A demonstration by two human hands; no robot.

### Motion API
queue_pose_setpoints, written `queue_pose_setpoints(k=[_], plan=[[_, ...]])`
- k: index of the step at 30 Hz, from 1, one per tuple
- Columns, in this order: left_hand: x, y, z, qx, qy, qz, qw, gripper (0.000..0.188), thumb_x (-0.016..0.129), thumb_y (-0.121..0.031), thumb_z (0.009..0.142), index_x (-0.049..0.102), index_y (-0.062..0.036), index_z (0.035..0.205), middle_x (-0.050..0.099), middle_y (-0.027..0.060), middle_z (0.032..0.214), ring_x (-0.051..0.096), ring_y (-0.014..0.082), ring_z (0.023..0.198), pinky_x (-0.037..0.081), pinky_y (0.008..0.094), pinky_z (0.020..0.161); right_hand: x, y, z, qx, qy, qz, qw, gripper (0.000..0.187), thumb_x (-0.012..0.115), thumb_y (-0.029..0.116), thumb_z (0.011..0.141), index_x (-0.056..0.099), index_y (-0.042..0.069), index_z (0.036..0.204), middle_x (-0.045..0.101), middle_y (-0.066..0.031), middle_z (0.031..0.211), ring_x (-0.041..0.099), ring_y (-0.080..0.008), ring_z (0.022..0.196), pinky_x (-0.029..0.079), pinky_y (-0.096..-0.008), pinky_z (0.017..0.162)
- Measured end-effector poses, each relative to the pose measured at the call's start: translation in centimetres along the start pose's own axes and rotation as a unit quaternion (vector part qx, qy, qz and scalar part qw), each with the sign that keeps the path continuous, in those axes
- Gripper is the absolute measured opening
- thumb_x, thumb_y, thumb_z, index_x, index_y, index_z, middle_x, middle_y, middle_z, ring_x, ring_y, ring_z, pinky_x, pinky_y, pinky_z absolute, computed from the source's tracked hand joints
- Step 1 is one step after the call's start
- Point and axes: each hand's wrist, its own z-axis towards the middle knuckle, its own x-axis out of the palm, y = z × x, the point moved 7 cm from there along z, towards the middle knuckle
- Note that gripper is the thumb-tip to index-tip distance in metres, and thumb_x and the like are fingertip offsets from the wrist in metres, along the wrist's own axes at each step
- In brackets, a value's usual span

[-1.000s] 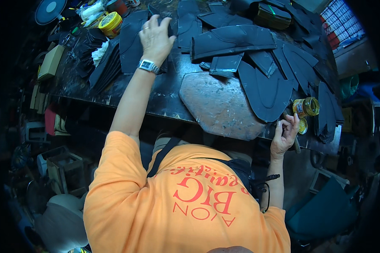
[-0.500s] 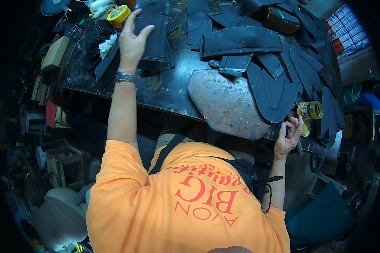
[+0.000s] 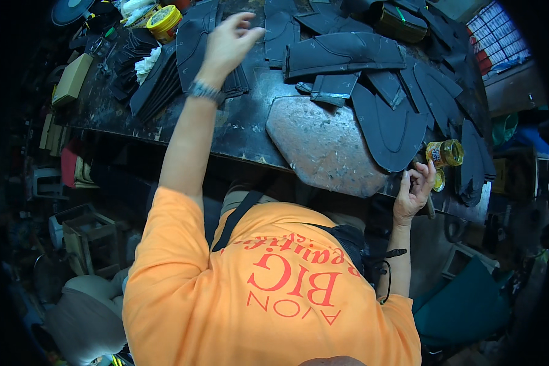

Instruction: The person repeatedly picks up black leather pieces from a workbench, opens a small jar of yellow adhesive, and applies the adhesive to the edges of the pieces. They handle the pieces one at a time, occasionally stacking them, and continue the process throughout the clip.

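On the left side of the dark table, a stack of black panels lies beneath and beside my left hand, its fingers loosely bent and thumb apart; I see nothing in its grasp and cannot tell whether it touches them. By the near right edge, my right hand is half curled beside a yellowish jar and a small round yellow lid; whether it pinches anything, I cannot tell. Between my hands, a rounded black piece overlaps a mottled slab, while a yellow tub stands just left of the stack
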Motion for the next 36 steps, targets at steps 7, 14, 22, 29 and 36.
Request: queue_pose_setpoints(k=[7, 14, 22, 29, 36], plan=[[9.5, 4.7, 6.2, -0.101, 0.011, 0.221, 0.97, 0.106, 0.088, -0.057, 0.065, 0.046, 0.0023, 0.141, 0.063, 0.0307, 0.124, 0.064, 0.041, 0.116, 0.051, 0.046, 0.1, 0.0, 0.4, 0.1, -0.01, 0.003, -0.002, 1.0, 0.07, 0.062, -0.012, 0.087, 0.035, 0.003, 0.15, 0.055, -0.0114, 0.123, 0.056, -0.0133, 0.09, 0.048, -0.0273, 0.087], [8.6, 7.1, 8.2, -0.123, -0.014, 0.171, 0.977, 0.061, 0.083, -0.05, 0.074, 0.073, -0.0058, 0.114, 0.074, 0.0184, 0.105, 0.073, 0.031, 0.093, 0.056, 0.0404, 0.084, 0.1, 0.1, 0.0, 0.01, -0.003, 0.018, 1.0, 0.071, 0.062, -0.013, 0.087, 0.035, 0.003, 0.15, 0.054, -0.011, 0.123, 0.055, -0.0127, 0.09, 0.048, -0.0264, 0.087], [1.0, -1.2, 4.4, 0.083, -0.294, -0.11, 0.946, 0.045, 0.081, -0.032, 0.083, 0.068, -0.0009, 0.113, 0.07, 0.0147, 0.102, 0.067, 0.0282, 0.093, 0.051, 0.038, 0.089, 0.2, 0.8, 0.3, 0.005, 0.001, 0.052, 0.999, 0.069, 0.063, -0.011, 0.088, 0.035, 0.002, 0.15, 0.054, -0.0109, 0.122, 0.057, -0.0134, 0.09, 0.049, -0.0271, 0.087], [4.9, -11.9, -11.3, -0.021, 0.149, -0.335, 0.93, 0.024, 0.075, -0.016, 0.091, 0.072, -0.0007, 0.108, 0.071, 0.0026, 0.1, 0.064, 0.0119, 0.093, 0.052, 0.0288, 0.085, -6.2, 6.5, 5.6, -0.115, -0.057, -0.112, 0.985, 0.048, 0.039, 0.037, 0.109, 0.073, 0.004, 0.108, 0.057, -0.0107, 0.115, 0.057, -0.0201, 0.098, 0.045, -0.0318, 0.086], [10.1, -14.4, -20.4, -0.101, 0.208, -0.467, 0.854, 0.02, 0.068, -0.014, 0.097, 0.069, 0.0012, 0.109, 0.07, 0.0036, 0.102, 0.064, 0.0123, 0.089, 0.053, 0.0265, 0.081, -7.6, 4.4, 12.5, -0.075, 0.054, -0.418, 0.904, 0.048, 0.05, 0.048, 0.102, 0.08, 0.01, 0.099, 0.063, -0.0152, 0.126, 0.048, -0.034, 0.125, 0.038, -0.0431, 0.106]])
